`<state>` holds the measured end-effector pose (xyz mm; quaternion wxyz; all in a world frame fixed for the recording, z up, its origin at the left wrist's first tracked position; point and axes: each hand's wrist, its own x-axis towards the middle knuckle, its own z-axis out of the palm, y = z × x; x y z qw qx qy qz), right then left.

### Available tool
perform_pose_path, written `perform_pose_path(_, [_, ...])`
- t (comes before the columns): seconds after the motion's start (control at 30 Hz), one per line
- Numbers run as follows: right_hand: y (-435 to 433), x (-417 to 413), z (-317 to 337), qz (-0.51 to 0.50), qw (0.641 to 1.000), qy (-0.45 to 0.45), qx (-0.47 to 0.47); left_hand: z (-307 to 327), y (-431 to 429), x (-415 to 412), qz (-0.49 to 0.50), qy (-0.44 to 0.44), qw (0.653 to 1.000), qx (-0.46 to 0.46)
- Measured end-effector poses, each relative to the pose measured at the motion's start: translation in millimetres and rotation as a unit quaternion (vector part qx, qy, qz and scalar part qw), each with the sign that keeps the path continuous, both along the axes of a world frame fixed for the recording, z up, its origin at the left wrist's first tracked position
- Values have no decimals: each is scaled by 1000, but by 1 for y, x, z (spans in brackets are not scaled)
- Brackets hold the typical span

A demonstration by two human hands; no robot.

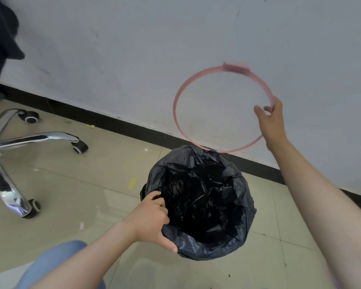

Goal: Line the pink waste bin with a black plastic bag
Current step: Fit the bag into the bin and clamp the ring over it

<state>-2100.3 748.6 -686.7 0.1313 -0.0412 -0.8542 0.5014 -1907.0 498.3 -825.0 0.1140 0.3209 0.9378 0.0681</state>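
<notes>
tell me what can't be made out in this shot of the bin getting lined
- The bin itself, head view: the black bag is folded over the rim and covers the sides, so no pink bin surface shows.
- Bag bottom: too dark to see.
- Left hand fingers: tips hidden over the bag edge.
- Pink ring in the right hand: its clip at the top is motion-blurred.
- Chair base: cut off by the left edge.

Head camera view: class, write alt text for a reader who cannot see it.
A black bag already drapes over the bin's rim, and the left hand pinches its near edge. The right hand holds a pink ring up against the white wall. A chrome chair base stands on the tiled floor.
</notes>
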Motion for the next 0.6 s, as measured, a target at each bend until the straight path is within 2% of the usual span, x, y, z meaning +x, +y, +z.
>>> perform_pose_path(0.1, [0, 48, 8, 48, 994, 63, 77, 4, 3, 1, 1, -11, 1000, -11])
perform_pose_path(0.17, [-6, 84, 15, 109, 973, 132, 157, 4, 5, 1, 1, -15, 1000, -18])
perform_pose_path(0.2, [-13, 102, 18, 155, 949, 165, 218, 4, 6, 1, 0, -13, 1000, -23])
perform_pose_path(0.3, [-35, 148, 0, 276, 833, 226, 422, 3, 4, 2, -1, -5, 999, -43])
perform_pose_path(0.4, [-46, 179, -34, 323, 781, 215, 489, 6, -1, 11, 42, 20, 999, -1])
perform_pose_path(0.47, [-44, 194, -54, 332, 782, 180, 495, 8, -8, 23, 75, 62, 995, 14])
perform_pose_path(0.53, [-43, 207, -66, 318, 815, 141, 464, 8, -19, 38, 123, 31, 992, -23])
perform_pose_path(0.6, [-42, 213, -78, 295, 812, 129, 486, 5, -29, 44, 136, -5, 990, -32])
